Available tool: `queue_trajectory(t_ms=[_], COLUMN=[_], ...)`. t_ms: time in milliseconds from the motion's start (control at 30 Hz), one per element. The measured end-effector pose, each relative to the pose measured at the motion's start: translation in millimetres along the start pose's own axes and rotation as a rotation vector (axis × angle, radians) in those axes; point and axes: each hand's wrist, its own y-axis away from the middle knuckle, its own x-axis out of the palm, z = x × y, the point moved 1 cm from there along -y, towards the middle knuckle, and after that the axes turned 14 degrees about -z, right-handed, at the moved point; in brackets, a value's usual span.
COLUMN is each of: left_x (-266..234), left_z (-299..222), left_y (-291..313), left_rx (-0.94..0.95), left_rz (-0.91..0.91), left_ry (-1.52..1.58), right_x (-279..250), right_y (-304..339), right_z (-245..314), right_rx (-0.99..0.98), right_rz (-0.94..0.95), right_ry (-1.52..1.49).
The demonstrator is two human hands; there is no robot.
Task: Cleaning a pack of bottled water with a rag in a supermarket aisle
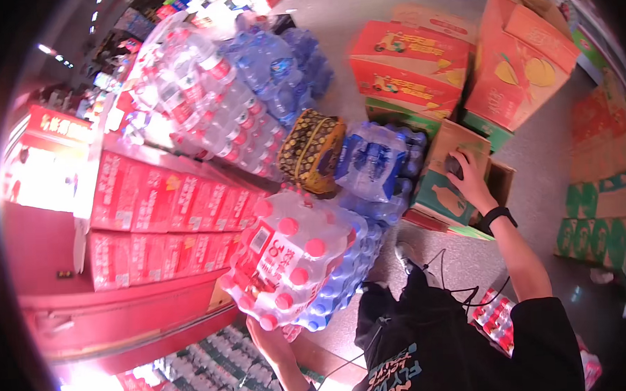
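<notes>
My right hand, a black band on its wrist, rests over the top of a green and brown carton. Its fingers curl around a small dark rounded object whose kind I cannot make out. At the lower left, my left hand meets the bottom edge of a shrink-wrapped pack of clear bottles with red caps. Its fingertips are hidden by the pack, so their grip does not show. That pack sits tilted on a stack of blue-capped water bottles.
Red cartons are stacked on the left. Beyond them lie clear bottle packs, blue bottle packs and a black-and-yellow patterned bag. Orange-red cartons and a tall open box stand ahead right. Green-brown cartons line the far right.
</notes>
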Motion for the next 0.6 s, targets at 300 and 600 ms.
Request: queue_trajectory(t_ms=[300,600], left_x=[-11,42], left_z=[0,-114], left_y=[32,125], left_rx=[-0.161,0.479], left_rz=[-0.177,-0.205], left_ry=[0.13,0.154], right_x=[-43,-125], right_y=[-32,-21], right_z=[99,264], right_rx=[-0.323,-0.222], right_rz=[-0.023,0.343], right_ry=[0.127,-0.667])
